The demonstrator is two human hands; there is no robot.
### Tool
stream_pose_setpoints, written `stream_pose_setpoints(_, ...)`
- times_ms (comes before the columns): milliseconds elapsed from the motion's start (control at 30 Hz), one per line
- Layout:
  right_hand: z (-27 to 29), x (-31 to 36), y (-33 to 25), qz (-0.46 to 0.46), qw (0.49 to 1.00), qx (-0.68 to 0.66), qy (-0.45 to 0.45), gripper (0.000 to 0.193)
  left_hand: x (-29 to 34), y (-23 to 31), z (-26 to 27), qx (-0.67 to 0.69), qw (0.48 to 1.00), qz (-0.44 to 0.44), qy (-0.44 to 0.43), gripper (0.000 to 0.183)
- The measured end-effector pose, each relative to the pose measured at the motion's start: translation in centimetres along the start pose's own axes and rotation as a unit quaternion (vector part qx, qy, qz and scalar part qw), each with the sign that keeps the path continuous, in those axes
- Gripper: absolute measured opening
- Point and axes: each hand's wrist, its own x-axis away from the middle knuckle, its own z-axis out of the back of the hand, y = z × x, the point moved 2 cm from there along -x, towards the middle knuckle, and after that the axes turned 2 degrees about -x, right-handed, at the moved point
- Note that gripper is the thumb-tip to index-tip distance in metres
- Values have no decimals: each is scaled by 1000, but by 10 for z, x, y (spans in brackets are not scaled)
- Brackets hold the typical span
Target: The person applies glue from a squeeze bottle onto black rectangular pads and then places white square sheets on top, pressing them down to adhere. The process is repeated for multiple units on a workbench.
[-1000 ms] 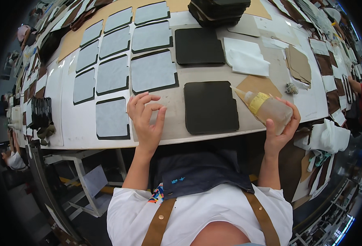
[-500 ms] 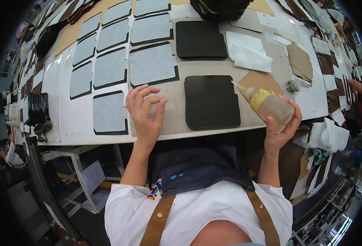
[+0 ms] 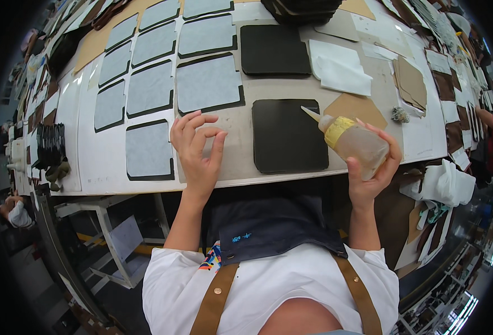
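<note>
My right hand is wrapped round a translucent squeeze bottle with yellow tape about its shoulder. The bottle is tilted, and its pointed nozzle reaches over the upper right part of a black notched panel; whether the tip touches it I cannot tell. Left of that panel, my left hand holds nothing, its fingers curved and apart. Beyond it lie rows of black panels with pale grey sheets on them, the closest being one grey-faced panel by the table's front edge. Another plain black panel lies farther back.
A dark stack stands at the far edge. To the right are folded white sheets, a tan piece, brown card pieces and a small grey clump. A bundle of black strips sits at the left.
My right hand has moved the bottle left, bringing its nozzle from beside the near black panel to over it. My left hand has stayed nearly still.
</note>
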Motion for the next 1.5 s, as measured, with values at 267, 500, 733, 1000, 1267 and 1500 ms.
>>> stream_pose_setpoints(267, -20, -3, 0, 47, 998, -5, -37, 76, 0, -1, 1, 14, 1000, 2, 8, 6)
stream_pose_setpoints(500, -40, -8, -8, 75, 994, -3, -78, 79, 0, -2, 0, 33, 999, 11, 23, 7)
stream_pose_setpoints(733, -57, -11, -7, 83, 989, -33, -114, 82, 0, -2, 2, 32, 999, 3, 26, 7)
stream_pose_setpoints(1000, -41, -46, 13, -117, 968, -207, -76, 80, 1, -5, 1, 37, 999, 10, 37, 7)
stream_pose_setpoints(1267, -40, -70, 34, -148, 955, -216, -139, 75, -1, -5, 0, 42, 998, 13, 41, 6)
stream_pose_setpoints(1500, -43, -74, 31, -156, 952, -210, -161, 75, -1, -6, -1, 41, 998, 18, 38, 6)
